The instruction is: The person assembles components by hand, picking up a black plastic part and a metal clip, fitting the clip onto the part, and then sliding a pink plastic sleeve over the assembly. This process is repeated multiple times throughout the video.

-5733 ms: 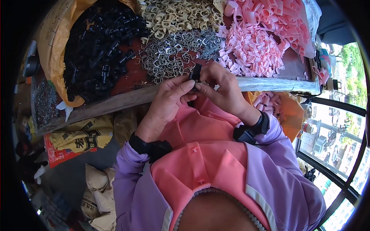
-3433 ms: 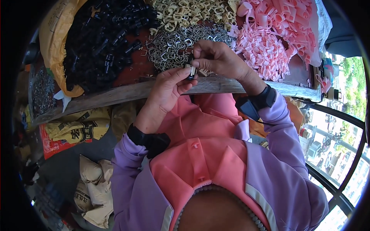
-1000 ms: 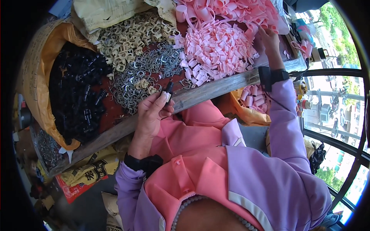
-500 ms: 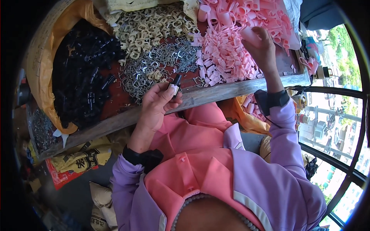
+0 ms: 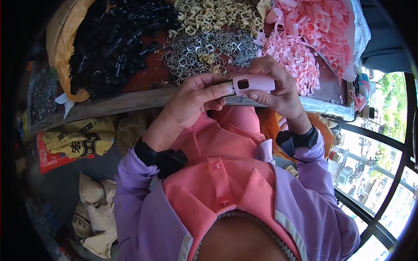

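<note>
Just above the table's front edge, my two hands meet. My right hand (image 5: 278, 85) is closed round a pink plastic sleeve (image 5: 261, 83) with a dark rectangular window near its left end. Pinched in my left hand (image 5: 196, 95) is a small black part (image 5: 233, 86), mostly hidden by the fingers; its tip is at the left mouth of the sleeve, and I cannot tell how far inside it reaches. Beyond my hands lie grey metal U-shaped clips (image 5: 191, 54) and small pink plastic pieces (image 5: 300, 56).
Black plastic parts (image 5: 117, 39) fill an orange-lined sack (image 5: 58, 48) at the left. Cream-coloured clips (image 5: 213, 15) are heaped at the back, larger pink sleeves (image 5: 328, 35) at the back right. The table's wooden edge (image 5: 130, 99) runs before me; a window (image 5: 383, 117) stands to the right.
My right hand has come left and nearer from the pink heap, bringing the pink sleeve to the black part. My left hand has shifted slightly toward it. The whole view has shifted too.
</note>
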A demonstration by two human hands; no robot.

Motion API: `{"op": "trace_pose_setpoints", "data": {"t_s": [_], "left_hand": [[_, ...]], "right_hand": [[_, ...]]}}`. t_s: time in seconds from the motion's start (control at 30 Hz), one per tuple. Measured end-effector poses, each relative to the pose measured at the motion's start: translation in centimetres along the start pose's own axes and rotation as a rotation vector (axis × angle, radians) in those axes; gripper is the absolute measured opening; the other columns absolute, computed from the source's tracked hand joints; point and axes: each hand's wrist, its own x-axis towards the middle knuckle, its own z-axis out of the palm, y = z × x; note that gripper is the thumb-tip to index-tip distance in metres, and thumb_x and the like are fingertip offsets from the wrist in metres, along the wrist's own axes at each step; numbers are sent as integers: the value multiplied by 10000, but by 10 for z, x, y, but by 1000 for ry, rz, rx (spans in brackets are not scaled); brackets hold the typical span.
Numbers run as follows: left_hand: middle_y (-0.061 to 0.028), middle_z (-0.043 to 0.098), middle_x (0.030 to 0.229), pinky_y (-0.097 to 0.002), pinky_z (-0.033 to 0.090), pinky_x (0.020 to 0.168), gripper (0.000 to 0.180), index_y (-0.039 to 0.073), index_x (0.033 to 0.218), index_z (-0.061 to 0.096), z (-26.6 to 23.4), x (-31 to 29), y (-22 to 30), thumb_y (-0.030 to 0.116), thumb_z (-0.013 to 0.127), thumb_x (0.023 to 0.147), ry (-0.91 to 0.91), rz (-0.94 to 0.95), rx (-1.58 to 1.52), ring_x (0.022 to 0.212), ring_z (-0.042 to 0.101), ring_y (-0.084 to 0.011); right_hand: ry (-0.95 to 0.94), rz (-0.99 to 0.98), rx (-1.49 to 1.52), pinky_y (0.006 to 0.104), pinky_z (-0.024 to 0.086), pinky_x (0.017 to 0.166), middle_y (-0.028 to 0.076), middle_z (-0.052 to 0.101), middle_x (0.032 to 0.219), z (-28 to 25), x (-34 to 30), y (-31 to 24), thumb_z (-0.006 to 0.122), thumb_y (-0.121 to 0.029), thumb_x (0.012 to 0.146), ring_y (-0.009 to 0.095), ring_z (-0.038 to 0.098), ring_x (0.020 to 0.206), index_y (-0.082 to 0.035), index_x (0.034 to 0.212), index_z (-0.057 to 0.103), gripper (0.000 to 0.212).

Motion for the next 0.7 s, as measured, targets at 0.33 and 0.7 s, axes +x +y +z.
{"op": "trace_pose_setpoints", "data": {"t_s": [0.33, 0.7], "left_hand": [[-48, 576, 759, -176, 451, 534, 275, -21, 970, 540, -1, -6, -4, 158, 576, 764, 29, -53, 170, 585, 533, -72], [-57, 578, 779, -191, 469, 569, 326, -22, 1028, 504, 4, 6, -9, 122, 589, 747, 78, -125, 222, 613, 549, -85]], "right_hand": [[111, -13, -43, 317, 389, 720, 136, 478, 906, 35, -21, -3, 678, -181, 654, 226, 491, 829, -21, 875, 487, 333], [-241, 76, -49, 366, 368, 817, 203, 422, 1099, 2, -23, -1, 663, -258, 658, 307, 440, 993, 30, 1092, 432, 569]]}}
